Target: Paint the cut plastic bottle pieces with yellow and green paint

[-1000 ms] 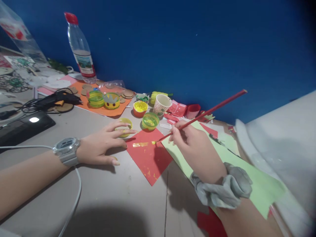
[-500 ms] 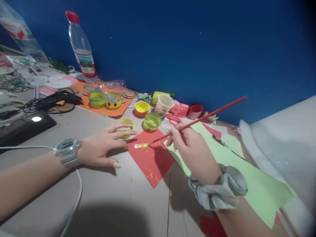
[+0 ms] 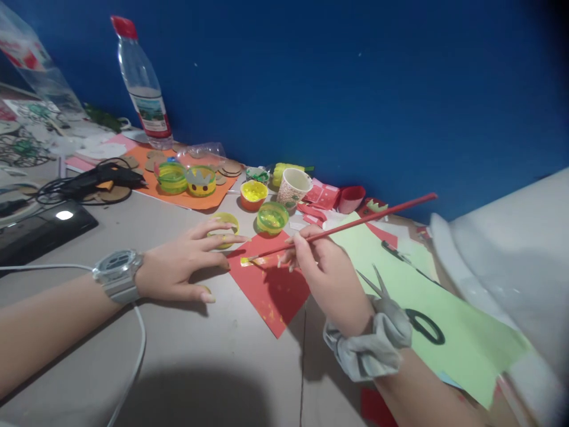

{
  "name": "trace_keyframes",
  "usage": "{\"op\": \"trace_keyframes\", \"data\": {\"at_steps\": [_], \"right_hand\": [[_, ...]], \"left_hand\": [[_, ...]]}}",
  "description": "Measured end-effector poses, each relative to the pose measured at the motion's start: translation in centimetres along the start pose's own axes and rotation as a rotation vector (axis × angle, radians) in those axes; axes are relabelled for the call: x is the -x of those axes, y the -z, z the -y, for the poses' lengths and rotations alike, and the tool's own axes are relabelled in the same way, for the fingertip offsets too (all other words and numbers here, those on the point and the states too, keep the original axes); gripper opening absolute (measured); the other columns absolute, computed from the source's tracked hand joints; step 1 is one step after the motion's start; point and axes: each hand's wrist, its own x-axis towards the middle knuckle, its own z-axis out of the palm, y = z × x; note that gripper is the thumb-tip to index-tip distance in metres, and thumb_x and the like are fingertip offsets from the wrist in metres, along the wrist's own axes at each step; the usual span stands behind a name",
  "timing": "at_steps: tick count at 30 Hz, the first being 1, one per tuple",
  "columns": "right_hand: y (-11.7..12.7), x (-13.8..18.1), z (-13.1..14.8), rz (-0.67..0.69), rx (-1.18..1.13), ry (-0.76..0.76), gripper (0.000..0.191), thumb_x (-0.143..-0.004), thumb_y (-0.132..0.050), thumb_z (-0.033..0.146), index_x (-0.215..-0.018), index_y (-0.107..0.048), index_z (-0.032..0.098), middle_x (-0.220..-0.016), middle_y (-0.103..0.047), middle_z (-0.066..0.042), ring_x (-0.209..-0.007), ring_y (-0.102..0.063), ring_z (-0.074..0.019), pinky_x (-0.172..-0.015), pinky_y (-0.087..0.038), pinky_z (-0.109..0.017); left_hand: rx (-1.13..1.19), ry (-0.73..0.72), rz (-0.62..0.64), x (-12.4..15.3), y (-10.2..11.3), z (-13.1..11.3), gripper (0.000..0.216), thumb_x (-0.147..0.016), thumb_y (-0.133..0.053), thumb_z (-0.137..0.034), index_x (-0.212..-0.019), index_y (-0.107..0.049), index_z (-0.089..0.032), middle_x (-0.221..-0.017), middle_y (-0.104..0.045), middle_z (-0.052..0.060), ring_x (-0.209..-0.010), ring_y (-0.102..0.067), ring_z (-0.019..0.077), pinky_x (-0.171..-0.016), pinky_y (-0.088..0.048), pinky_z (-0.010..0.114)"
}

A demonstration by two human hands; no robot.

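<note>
A red-handled paintbrush [image 3: 364,219] is gripped in my right hand [image 3: 326,267], its tip wet with yellow paint. The bristles rest on a red square of paper [image 3: 271,296], near its left corner, where yellow smears show. Spread on the table, my left hand [image 3: 186,261] has its fingertips at the paper's left edge, beside a yellow ring [image 3: 237,224] partly hidden by the fingers. Beyond the paper stand a green-yellow dish [image 3: 272,218] with paint inside and an orange cup [image 3: 253,201] of yellow paint.
Open scissors [image 3: 387,296] lie on light green paper [image 3: 471,338] at right. A patterned paper cup [image 3: 294,187], a bottle [image 3: 149,110] and two painted rings on orange paper [image 3: 208,203] stand toward the blue wall. A glue gun [image 3: 111,175] and white cable [image 3: 141,338] are at left.
My right hand has moved left and slightly down, carrying the brush tip left across the red paper. The scissors on the green paper have come into view. My left hand stays nearly still.
</note>
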Motion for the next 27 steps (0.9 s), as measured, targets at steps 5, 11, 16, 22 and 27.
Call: {"op": "trace_keyframes", "data": {"at_steps": [5, 11, 16, 22, 27], "right_hand": [[2.0, -0.4, 0.1, -0.109, 0.360, 0.060, 0.027, -0.098, -0.041, 0.030, -0.073, -0.050, 0.022, -0.065, -0.061, -0.001, -0.057, -0.054, -0.0174, -0.061, -0.037, -0.033], [3.4, -0.7, 0.0, -0.149, 0.178, 0.016, 0.025, -0.098, -0.044, 0.037, -0.078, -0.051, 0.024, -0.068, -0.064, -0.001, -0.063, -0.061, -0.0192, -0.064, -0.045, -0.034], [1.1, -0.2, 0.0, -0.021, -0.232, -0.008, 0.025, -0.099, -0.042, 0.043, -0.089, -0.052, 0.022, -0.074, -0.067, -0.001, -0.070, -0.066, -0.0176, -0.068, -0.052, -0.031], [1.1, -0.2, 0.1, -0.047, 0.226, 0.053, 0.028, -0.100, -0.038, 0.032, -0.075, -0.048, 0.023, -0.066, -0.063, 0.000, -0.063, -0.060, -0.0177, -0.068, -0.042, -0.032], [3.1, -0.6, 0.2, -0.125, 0.427, 0.030, 0.030, -0.098, -0.038, 0.032, -0.070, -0.045, 0.024, -0.061, -0.059, -0.001, -0.057, -0.055, -0.0199, -0.060, -0.037, -0.034]], "left_hand": [[-0.002, -0.013, 0.008, 0.0, 0.1, -0.1, 0.055, -0.086, -0.048, -0.068, -0.108, -0.061, -0.019, -0.150, -0.045, 0.013, -0.140, -0.028, 0.0379, -0.118, -0.015, 0.058], [0.002, -0.002, 0.014, 0.0, 0.1, -0.1, 0.056, -0.085, -0.049, -0.069, -0.108, -0.061, -0.020, -0.150, -0.045, 0.013, -0.140, -0.027, 0.0387, -0.117, -0.016, 0.059], [-0.008, -0.004, 0.013, -0.1, 0.2, -0.1, 0.054, -0.085, -0.051, -0.068, -0.106, -0.062, -0.019, -0.150, -0.044, 0.013, -0.139, -0.027, 0.0396, -0.115, -0.019, 0.059], [0.000, -0.005, 0.010, 0.0, 0.1, 0.0, 0.055, -0.085, -0.049, -0.069, -0.108, -0.061, -0.020, -0.149, -0.046, 0.013, -0.139, -0.029, 0.0383, -0.117, -0.016, 0.058], [0.009, -0.006, -0.003, -0.1, 0.1, 0.0, 0.054, -0.085, -0.049, -0.068, -0.107, -0.061, -0.020, -0.149, -0.046, 0.013, -0.140, -0.028, 0.0376, -0.118, -0.016, 0.057]]}}
